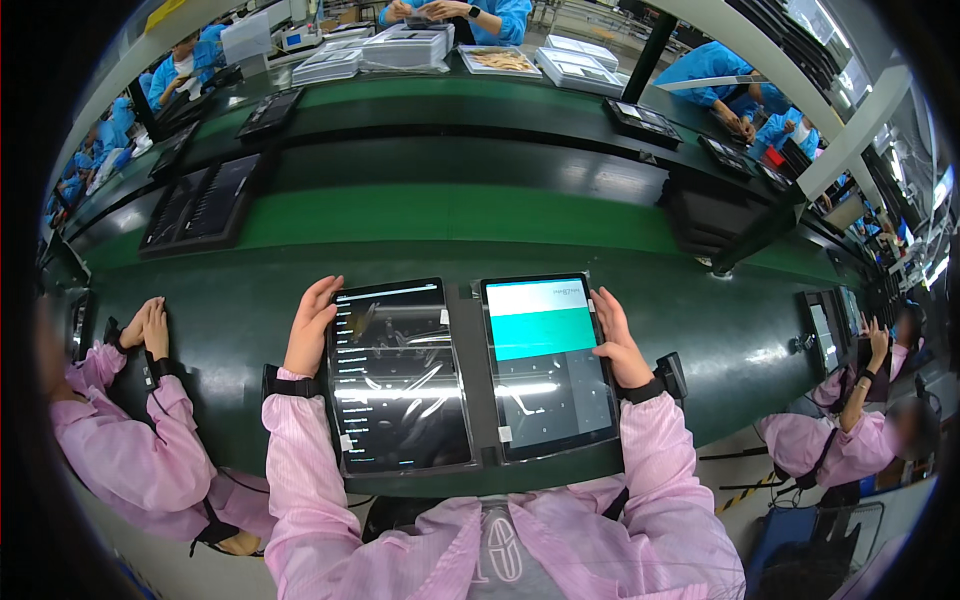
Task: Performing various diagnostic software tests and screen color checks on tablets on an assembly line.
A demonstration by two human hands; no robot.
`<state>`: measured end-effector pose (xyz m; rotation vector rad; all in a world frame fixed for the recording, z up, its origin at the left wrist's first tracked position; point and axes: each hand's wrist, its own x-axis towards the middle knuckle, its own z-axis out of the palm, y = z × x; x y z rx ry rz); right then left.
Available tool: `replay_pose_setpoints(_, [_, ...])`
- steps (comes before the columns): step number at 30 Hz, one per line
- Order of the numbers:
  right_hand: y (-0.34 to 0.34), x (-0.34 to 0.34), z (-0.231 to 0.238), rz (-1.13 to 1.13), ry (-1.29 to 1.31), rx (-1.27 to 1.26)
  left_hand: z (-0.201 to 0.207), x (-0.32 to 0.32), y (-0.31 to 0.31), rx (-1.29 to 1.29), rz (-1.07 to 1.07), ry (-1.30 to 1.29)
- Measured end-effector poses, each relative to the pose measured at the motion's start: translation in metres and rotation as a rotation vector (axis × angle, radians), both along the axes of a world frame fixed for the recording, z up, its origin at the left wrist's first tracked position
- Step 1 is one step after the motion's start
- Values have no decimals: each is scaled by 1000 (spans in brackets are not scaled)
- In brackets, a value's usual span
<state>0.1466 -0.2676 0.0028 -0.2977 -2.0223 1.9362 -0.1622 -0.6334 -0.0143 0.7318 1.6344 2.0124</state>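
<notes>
Two tablets lie side by side in front of me with a dark tray (468, 360) showing between them. The left tablet (400, 375) has a black screen with a column of white text lines and bright reflections. On the right tablet (545, 330) the screen is white and teal above and dark grey below. Small white tabs stick out at their edges. My left hand (312, 328) is closed around the left tablet's outer edge, near its upper corner. My right hand (622, 340) grips the right tablet's outer edge, thumb toward the screen. Both wrists wear black bands.
A green belt (450, 215) crosses beyond the dark green table (720, 340). A dark tray with panels (200, 205) sits at its left. White trays (405, 50) are stacked at the back. People in pink sleeves (130, 430) sit on either side. A pale frame post (855, 135) stands right.
</notes>
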Motion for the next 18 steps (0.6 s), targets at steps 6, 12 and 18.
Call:
replay_pose_setpoints(6, [-4,1,-2,5,3,81,-1,-1,0,9,4,-26])
replay_pose_setpoints(12, [5,-7,2,-2,41,-96,0,0,0,-9,7,11])
replay_pose_setpoints(18, [12,-32,0,-49,-10,58,-2,0,-1,9,7,-37])
